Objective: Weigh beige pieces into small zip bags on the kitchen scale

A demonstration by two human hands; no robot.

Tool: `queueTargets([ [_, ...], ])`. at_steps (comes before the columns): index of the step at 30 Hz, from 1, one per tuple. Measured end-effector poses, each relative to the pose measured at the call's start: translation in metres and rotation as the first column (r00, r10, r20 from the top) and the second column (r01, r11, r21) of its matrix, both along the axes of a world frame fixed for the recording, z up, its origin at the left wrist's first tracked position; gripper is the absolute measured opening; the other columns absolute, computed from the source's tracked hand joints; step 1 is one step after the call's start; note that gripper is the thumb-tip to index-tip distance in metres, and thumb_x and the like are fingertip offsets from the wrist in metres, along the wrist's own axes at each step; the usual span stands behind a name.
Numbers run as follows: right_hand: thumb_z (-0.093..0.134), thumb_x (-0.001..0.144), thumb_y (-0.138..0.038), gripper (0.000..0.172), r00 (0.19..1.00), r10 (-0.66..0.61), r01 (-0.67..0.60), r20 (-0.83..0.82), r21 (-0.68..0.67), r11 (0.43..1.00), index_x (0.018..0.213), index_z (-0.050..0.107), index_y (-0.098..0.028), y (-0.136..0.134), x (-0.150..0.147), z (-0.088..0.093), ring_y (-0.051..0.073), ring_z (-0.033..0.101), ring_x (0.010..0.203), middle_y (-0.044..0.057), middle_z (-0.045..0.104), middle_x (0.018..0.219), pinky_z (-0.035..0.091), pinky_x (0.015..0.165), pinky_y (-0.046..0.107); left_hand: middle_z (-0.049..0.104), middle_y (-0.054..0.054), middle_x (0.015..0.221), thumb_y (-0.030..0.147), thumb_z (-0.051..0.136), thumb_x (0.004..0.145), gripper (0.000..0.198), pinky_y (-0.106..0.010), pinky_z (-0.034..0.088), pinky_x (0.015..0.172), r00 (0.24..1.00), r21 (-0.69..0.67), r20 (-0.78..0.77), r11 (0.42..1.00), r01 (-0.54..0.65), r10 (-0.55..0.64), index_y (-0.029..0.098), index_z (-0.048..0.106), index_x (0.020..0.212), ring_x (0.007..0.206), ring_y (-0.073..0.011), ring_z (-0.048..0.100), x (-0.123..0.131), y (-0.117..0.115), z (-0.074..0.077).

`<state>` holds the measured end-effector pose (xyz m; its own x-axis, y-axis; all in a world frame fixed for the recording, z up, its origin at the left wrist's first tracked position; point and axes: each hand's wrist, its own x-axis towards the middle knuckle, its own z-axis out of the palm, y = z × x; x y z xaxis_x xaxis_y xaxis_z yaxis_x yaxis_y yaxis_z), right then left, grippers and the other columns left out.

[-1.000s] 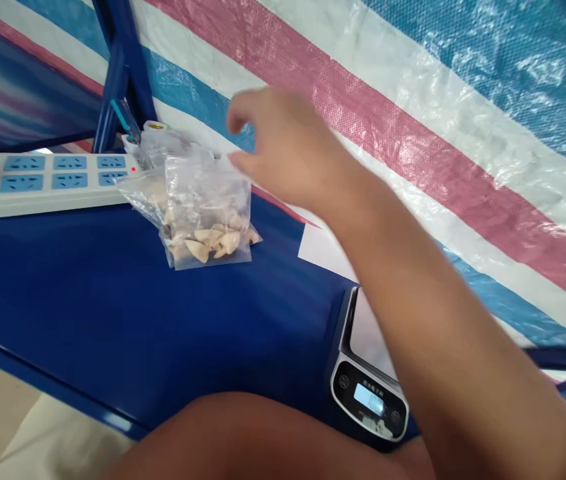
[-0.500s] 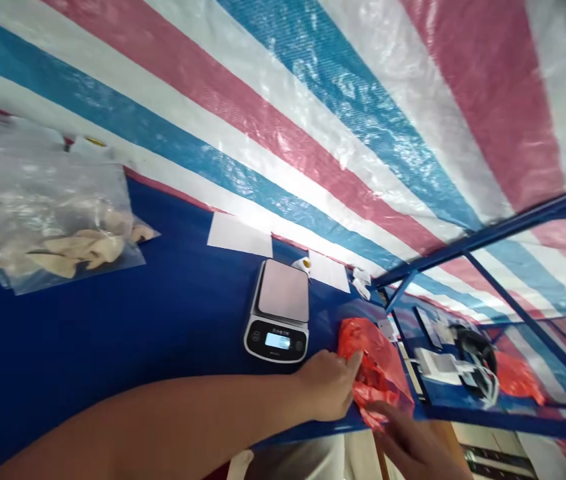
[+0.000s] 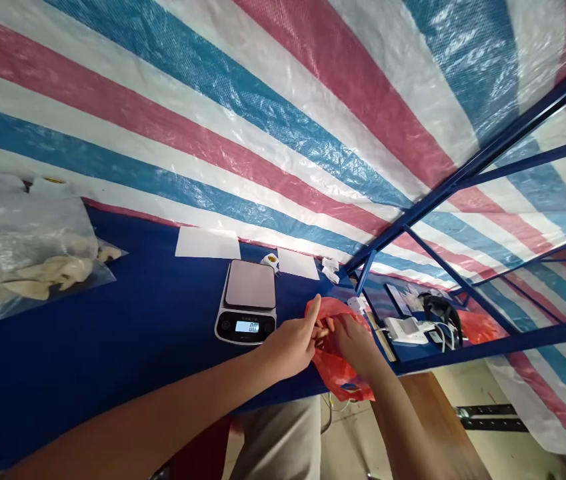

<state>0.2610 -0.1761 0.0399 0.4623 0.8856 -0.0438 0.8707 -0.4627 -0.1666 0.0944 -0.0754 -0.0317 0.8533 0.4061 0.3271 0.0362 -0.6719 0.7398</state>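
A thin red plastic bag (image 3: 337, 373) lies at the table's front edge, its mouth held apart. My left hand (image 3: 293, 343) grips the bag's left rim, with the thumb pointing up. Reaching into the mouth from the right, my right hand (image 3: 355, 340) has its fingers curled and partly hidden by the plastic. Small brownish shapes show between the two hands, too small to name. Just left of the bag stands a digital kitchen scale (image 3: 251, 283), its plate bare and its lit display reading 0.0.
Clear plastic bags with pale, dried-looking pieces (image 3: 47, 277) lie at the left. Behind the scale are white paper sheets (image 3: 207, 243), a roll of tape (image 3: 270, 261) and crumpled paper (image 3: 331, 269). A blue metal frame (image 3: 413, 213) rises at the right, with cables and a white device (image 3: 407, 330) beyond.
My right hand has moved up and left from below the bag into its mouth. My left hand still holds the rim. The camera view has shifted to the right.
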Motion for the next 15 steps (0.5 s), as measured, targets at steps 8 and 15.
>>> queueTargets([
  [8, 0.064, 0.089, -0.060, 0.071, 0.984, 0.008, -0.050, -0.179, -0.231, 0.972, 0.149, 0.062, -0.023, -0.037, -0.023, 0.038, 0.037, 0.052, 0.146, 0.014, 0.059, 0.155, 0.041, 0.121, 0.055, 0.068, -0.006, 0.091, 0.010, 0.050, 0.088, 0.085, -0.033, 0.049, 0.078, 0.997, -0.076, 0.007, 0.994, -0.080, 0.081, 0.010, 0.019, 0.168, 0.079, -0.0180, 0.061, -0.037, 0.025, 0.031],
  [15, 0.044, 0.088, -0.021, 0.053, 0.958, 0.253, -0.269, -0.135, -0.112, 0.957, 0.130, 0.077, -0.024, -0.020, -0.022, 0.077, 0.032, 0.065, 0.131, 0.009, 0.074, 0.135, 0.048, 0.113, 0.051, 0.076, -0.008, 0.103, 0.017, 0.060, 0.086, 0.076, -0.031, 0.051, 0.081, 0.999, -0.119, -0.031, 0.992, 0.034, -0.038, 0.011, 0.040, 0.160, 0.090, -0.0189, 0.068, -0.026, 0.075, 0.100],
])
